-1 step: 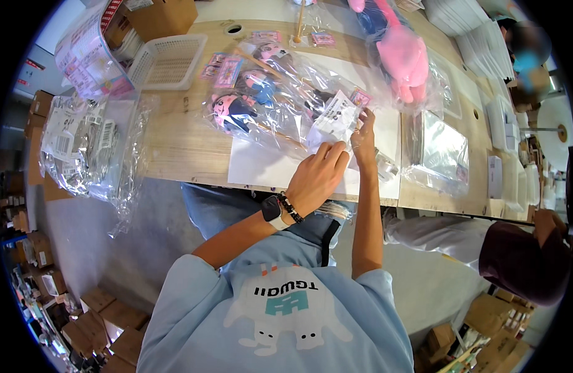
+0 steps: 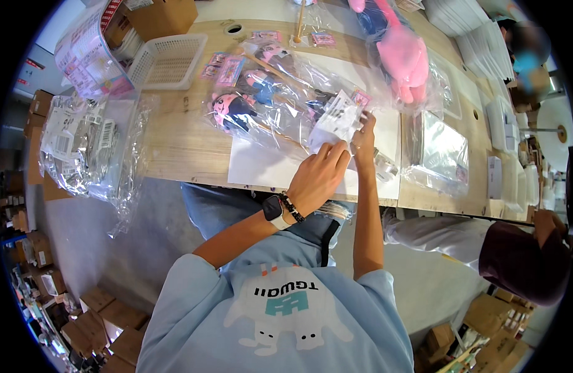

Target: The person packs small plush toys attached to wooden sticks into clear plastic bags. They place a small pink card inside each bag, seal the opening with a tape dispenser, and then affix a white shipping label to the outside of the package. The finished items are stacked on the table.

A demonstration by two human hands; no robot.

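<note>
Head view: seen from above, a person in a light blue shirt stands at a long bench, both hands on one clear packet.
Wooden bench (image 2: 174, 149): runs across the frame, littered with packets; a white sheet (image 2: 261, 166) lies at its near edge under the work.
Pink plush toy (image 2: 401, 59): bagged, at the far side, well apart from the hands.
White basket (image 2: 165, 59): far left corner of the bench.
Clear bag of small dolls (image 2: 268, 102): lying flat, its right end at the hands.
Left hand (image 2: 317, 177): palm down, wrist with watch and bracelet, fingers pressed on the packet's white paper insert (image 2: 336, 121).
Right hand (image 2: 363, 140): fingertips closed on the same insert's right edge, pinching it.
Handling note: I'd judge it best to keep the left palm flat so the film stays taut while the right pinches only the edge.
</note>
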